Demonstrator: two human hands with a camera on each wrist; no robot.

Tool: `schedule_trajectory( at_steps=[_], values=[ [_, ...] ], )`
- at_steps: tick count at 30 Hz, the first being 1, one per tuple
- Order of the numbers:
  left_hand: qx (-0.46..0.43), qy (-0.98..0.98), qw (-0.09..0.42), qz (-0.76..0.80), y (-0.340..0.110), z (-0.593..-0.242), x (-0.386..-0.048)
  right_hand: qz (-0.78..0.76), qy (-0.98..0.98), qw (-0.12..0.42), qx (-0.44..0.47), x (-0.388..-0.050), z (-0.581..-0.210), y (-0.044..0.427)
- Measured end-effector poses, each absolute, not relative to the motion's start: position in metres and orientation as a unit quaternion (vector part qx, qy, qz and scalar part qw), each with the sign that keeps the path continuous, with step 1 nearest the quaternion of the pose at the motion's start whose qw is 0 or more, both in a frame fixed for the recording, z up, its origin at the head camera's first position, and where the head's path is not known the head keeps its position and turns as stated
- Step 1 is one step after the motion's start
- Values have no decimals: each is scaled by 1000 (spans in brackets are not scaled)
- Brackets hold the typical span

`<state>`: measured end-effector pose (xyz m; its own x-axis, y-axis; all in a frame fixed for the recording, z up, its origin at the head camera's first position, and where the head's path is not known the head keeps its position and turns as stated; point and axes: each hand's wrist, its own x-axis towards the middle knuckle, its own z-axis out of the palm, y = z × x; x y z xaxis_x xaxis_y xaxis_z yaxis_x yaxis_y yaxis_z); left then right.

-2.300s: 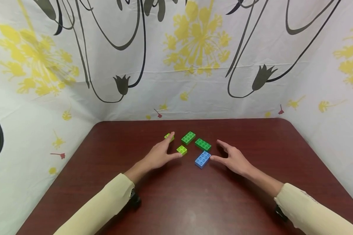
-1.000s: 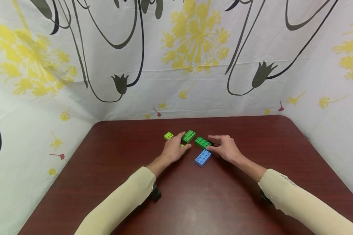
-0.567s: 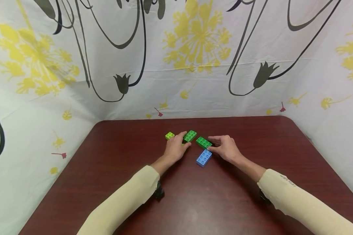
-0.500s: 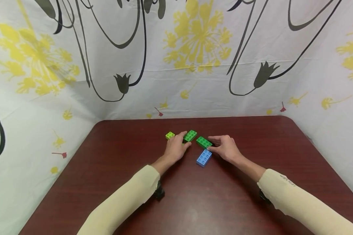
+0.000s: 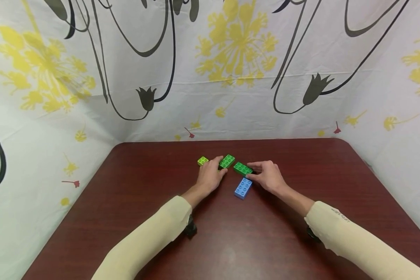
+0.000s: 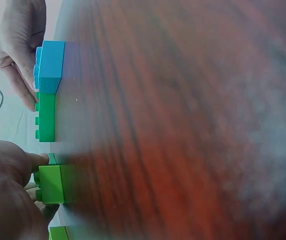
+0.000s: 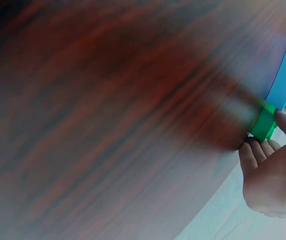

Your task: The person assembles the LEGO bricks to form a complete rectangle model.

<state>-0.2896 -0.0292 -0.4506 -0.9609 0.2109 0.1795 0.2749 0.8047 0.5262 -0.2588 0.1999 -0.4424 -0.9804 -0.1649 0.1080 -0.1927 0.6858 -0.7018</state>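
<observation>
The left hand is over the nearer lime brick, mostly hidden in the head view. In the left wrist view that lime brick sits between the thumb and fingers of the left hand. Its fingertips are beside a green brick. The right hand pinches the other green brick at its right end; the right wrist view shows the thumb and fingers of the right hand around this green brick. A blue brick lies just in front of it.
Another lime brick lies behind the left hand, towards the back of the dark red table. A white patterned cloth hangs behind and at both sides of the table.
Both hands have moved inward and back since the earliest frame, the left around the nearer lime brick, the right from beside the blue brick to the green one. Lately they barely move.
</observation>
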Motion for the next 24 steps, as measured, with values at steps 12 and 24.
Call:
schedule_trajectory(
  at_steps=[12,24],
  values=[
    [-132,-951,67,-272,-28,-452,-292,389,-916,28,95,-259,-443,200],
    [-128,-951,72,-271,-28,-450,-292,385,-918,38,93,-259,-442,200]
  ],
)
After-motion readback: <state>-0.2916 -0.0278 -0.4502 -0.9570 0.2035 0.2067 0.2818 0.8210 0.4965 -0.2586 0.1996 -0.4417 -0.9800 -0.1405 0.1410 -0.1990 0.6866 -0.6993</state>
